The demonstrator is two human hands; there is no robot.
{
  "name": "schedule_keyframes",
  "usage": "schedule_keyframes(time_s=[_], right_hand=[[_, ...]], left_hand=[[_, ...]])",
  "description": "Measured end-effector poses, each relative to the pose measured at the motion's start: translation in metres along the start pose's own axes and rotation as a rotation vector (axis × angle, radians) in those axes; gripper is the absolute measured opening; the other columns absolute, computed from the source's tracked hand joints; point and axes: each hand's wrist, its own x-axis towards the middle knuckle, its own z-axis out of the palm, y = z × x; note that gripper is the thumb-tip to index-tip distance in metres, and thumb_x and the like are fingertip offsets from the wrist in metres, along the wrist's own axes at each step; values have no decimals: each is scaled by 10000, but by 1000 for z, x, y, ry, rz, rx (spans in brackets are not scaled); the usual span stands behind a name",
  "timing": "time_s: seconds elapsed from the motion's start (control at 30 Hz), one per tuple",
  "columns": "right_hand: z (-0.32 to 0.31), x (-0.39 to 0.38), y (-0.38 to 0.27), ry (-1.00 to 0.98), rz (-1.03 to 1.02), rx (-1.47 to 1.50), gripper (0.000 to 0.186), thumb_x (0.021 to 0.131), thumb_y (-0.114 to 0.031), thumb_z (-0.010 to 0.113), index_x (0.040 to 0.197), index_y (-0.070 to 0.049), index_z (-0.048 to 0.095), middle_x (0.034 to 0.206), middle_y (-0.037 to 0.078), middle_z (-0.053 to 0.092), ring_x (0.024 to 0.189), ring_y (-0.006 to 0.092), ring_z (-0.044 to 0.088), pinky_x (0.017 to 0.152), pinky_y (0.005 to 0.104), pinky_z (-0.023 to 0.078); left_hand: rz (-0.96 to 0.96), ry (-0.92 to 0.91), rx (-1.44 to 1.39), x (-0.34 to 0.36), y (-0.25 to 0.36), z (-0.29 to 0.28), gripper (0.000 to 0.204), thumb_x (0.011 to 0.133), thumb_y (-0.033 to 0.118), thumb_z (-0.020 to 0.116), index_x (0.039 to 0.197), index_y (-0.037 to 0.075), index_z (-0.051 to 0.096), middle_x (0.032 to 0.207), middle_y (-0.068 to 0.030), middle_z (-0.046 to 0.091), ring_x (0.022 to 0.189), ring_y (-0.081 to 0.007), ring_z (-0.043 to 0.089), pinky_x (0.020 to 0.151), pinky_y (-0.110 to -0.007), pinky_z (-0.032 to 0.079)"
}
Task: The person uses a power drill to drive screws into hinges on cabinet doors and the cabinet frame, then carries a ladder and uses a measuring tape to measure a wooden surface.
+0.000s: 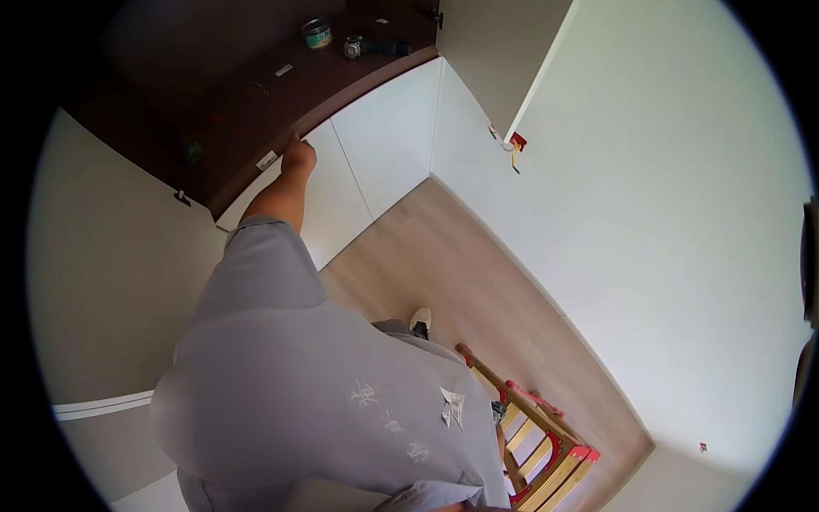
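Head view, the only one: left hand out at the end of a bare forearm, at the front lip of a dark brown shelf, where the lip meets the top of a white cabinet door. Fingers look bent toward the lip; whether they pinch it, press on it or merely rest cannot be told. Right hand not seen. Key relation, as I judge it: lip right at the left fingertips, its long axis running from lower left to upper right, across the line of the forearm; door dropping away below it toward the floor. Left plainly the nearer hand. Door seam just right of the knuckles, a second white door beyond. Pale label on the lip, just left of the wrist. Deeper on the shelf, well apart from the fingers: green tin and a dark power tool lying on its side. Edges: open panel bounding the left, another at upper right. Room: bare floor before the doors; folding ladder stands lower right, likely clear of the arm.
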Motion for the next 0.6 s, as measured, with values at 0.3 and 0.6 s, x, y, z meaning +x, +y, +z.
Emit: schedule_keyframes(time_s=[0.3, 0.6], right_hand=[[-35, 125, -87, -152, -158, -163, 451, 781, -170, 801, 1166, 19, 660, 1084, 144, 741, 985, 199, 687, 883, 347, 533], [-66, 302, -215, -509, -291, -352, 493, 776, -181, 812, 1198, 22, 656, 1124, 172, 735, 1030, 216, 683, 915, 358, 524]], left_hand=[[-113, -126, 237, -1, -27, -18, 591, 1022, 128, 343, 1598, 87, 220, 1512, -271, 453, 1368, -403, 497, 1139, -483, 402], [-74, 3, 167, -116, -6, -16, 369, 1053, 403, 448, 1169, 60, 518, 985, -259, 702, 976, -453, 674, 842, -551, 525]])
